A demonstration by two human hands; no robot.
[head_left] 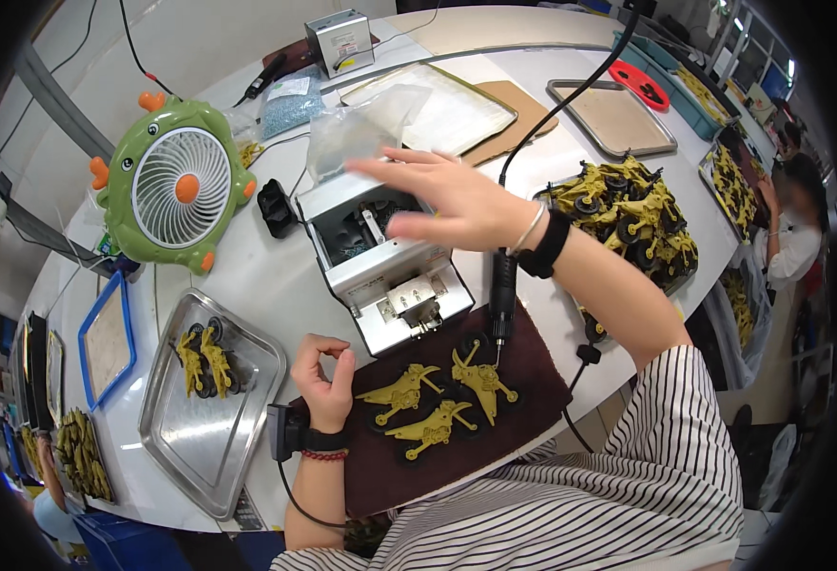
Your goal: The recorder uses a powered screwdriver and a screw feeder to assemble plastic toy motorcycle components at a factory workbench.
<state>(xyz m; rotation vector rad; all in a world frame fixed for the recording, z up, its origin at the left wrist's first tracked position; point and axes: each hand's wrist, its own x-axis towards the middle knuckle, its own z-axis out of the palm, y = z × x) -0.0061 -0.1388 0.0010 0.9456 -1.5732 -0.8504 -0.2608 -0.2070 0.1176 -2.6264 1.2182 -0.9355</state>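
No lettering legible. Grey metal box (pixel 340 43), well beyond the right hand (pixel 461 205): fine print, yellow sticker (pixel 346 65) below, too small to read. Silver machine (pixel 390 265), under the right hand: dark marking, unreadable. Bag of bluish pieces (pixel 290 114), beyond both hands: pale label (pixel 289 88), wording unresolved.

Around the screw feeder (pixel 361 283), a mat (pixel 523 381) lies at five o'clock, three toy motorcycles (pixel 428 428) on it; a tray (pixel 185 447) bearing two, eight; fan (pixel 187 188), ten; motorcycle heap (pixel 637 214), three.
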